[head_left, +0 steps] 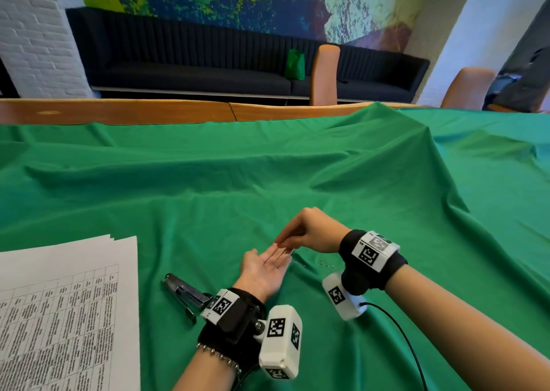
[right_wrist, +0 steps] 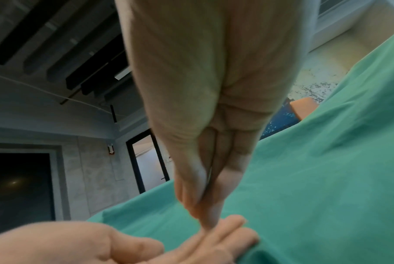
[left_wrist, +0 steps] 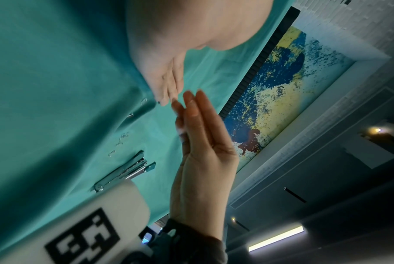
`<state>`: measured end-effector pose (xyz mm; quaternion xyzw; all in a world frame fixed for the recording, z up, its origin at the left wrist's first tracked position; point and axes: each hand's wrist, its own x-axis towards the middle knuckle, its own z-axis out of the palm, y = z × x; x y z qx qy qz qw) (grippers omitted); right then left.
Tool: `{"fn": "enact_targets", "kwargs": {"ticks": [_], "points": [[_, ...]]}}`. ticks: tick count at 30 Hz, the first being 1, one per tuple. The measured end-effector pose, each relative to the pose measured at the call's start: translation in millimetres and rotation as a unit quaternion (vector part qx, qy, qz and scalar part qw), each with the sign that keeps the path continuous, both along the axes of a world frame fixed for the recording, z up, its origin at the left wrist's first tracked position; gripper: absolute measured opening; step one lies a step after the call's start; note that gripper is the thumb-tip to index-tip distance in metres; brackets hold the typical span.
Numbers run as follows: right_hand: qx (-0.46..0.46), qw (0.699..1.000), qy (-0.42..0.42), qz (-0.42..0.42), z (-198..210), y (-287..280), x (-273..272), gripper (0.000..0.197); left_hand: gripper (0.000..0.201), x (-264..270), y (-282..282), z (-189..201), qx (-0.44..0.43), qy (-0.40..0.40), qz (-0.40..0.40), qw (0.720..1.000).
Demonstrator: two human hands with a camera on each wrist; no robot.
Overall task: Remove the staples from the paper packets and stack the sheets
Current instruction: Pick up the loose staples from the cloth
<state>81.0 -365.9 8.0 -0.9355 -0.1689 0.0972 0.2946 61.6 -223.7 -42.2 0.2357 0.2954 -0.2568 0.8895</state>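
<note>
green cloth (head_left: 268, 167) covers the desk, and we hold our left hand (head_left: 265, 271) palm up above it, fingers straight and relaxed. our right hand (head_left: 309, 231) comes down from above with its fingers bunched to a point, the tips touching the left fingertips (right_wrist: 225, 230). it looks as if we are picking something small off the left hand, probably a pulled staple, but nothing this fine shows between the fingers, so we cannot say for sure that anything is held.

the stack of printed sheets (head_left: 68, 310) lies at the left of the desk, near us. the dark metal staple remover (head_left: 184, 294) rests on the cloth just beside our left wrist. a few loose staples (head_left: 312, 264) lie scattered on the cloth just right of the hands.

to do this step well, we should keep the left palm level and still, pinch close with the very tips, and drop whatever comes off among the loose staples, well away from the sheets, so that no sharp bit gets back into the stack.
</note>
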Motion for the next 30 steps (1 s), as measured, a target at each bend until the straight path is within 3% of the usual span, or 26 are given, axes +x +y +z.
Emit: {"fn": "enact_targets", "kwargs": {"ticks": [5,8,13,25,30], "points": [[0.000,0.998,-0.020,-0.064,-10,-11,-3,0.003,0.066,4,2,-4,0.003,-0.003,-0.002,1.000],[-0.044,0.996,-0.005,-0.074,-20,-18,-1,0.008,0.066,5,1,-7,-0.009,-0.001,0.014,1.000],[-0.099,0.992,0.053,-0.049,-32,-18,1,0.014,0.065,7,3,-9,-0.031,0.004,0.049,0.998],[-0.074,0.994,0.075,0.003,-42,-19,5,0.016,0.064,6,4,-7,-0.006,0.002,0.045,0.999],[-0.042,0.998,0.055,0.008,-23,-19,3,0.017,0.065,8,6,-8,-0.014,0.005,0.037,0.999]]}}
